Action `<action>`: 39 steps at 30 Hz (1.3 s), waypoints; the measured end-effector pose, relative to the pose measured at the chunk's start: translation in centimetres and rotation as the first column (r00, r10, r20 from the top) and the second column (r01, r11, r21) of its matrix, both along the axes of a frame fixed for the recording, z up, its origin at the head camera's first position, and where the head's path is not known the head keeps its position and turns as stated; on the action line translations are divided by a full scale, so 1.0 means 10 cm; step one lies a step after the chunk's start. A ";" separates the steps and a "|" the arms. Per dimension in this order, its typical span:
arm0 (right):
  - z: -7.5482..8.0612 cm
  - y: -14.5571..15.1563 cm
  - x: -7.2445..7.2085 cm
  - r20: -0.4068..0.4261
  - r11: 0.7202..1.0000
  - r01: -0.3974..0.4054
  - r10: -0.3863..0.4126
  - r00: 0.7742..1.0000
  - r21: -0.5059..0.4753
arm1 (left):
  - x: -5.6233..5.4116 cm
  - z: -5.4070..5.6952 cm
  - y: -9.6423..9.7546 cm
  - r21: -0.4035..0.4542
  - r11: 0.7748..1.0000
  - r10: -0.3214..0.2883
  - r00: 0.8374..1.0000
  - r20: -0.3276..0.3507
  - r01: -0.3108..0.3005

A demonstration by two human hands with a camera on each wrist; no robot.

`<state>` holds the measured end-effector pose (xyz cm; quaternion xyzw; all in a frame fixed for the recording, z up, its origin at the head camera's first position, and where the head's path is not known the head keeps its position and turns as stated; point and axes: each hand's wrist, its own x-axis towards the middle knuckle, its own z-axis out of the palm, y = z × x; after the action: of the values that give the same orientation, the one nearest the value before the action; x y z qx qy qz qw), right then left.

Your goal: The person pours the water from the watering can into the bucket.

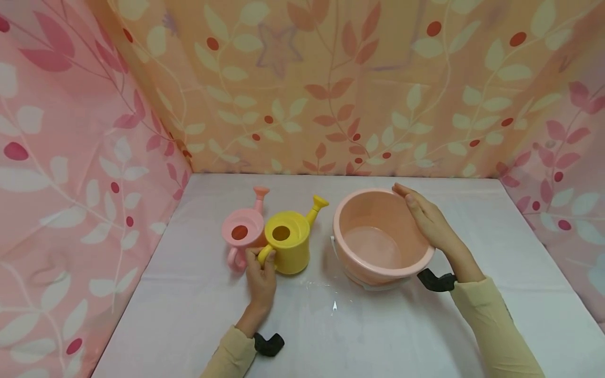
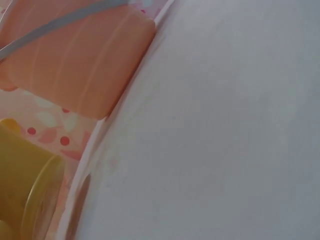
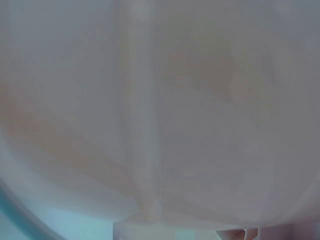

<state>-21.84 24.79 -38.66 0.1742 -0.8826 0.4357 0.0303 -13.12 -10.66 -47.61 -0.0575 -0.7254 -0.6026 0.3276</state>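
My left hand [image 1: 261,281] grips the handle of a yellow watering can [image 1: 294,252], which stands upright; whether its base touches the table I cannot tell. Part of this yellow can [image 2: 30,180] shows at the lower left of the left wrist view. Just left of it is a pink watering can [image 1: 242,219], partly behind the yellow one and my hand. A pink bucket [image 1: 350,258] stands to the right, its mouth facing up. With fingers extended, my right hand [image 1: 427,218] rests against the bucket's right rim. The right wrist view is mostly a blurred close surface.
A white cloth covers the table [image 1: 378,336]. Small shiny marks, perhaps wet, lie in front of the yellow can and bucket. Orange leaf-patterned fabric [image 1: 302,105] hangs behind, and pink patterned fabric [image 1: 71,210] stands along both sides.
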 end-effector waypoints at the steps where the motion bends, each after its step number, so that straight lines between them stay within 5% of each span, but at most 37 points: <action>1: 0.00 0.00 0.00 -0.001 1.000 0.000 0.000 1.000 -0.001 | 0.00 0.01 -0.01 -0.002 1.000 -0.003 1.000 -0.014 0.003; 12: 0.00 0.00 0.01 -0.001 1.000 0.007 -0.007 1.000 0.010 | 0.04 0.17 -0.03 0.051 0.998 -0.026 0.994 -0.108 0.032; 24: 0.01 0.01 0.00 -0.012 1.000 0.012 -0.012 1.000 0.016 | -0.03 0.22 -0.16 0.014 0.995 -0.094 0.953 -0.287 0.103; 39: 0.01 0.00 -0.01 0.009 1.000 0.017 -0.017 1.000 0.000 | -0.03 0.31 -0.18 0.005 0.979 -0.193 0.925 -0.328 0.206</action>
<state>-21.90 24.82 -38.55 0.1647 -0.8842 0.4361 0.0301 -13.42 -12.43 -44.49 -0.2233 -0.6396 -0.6292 0.3809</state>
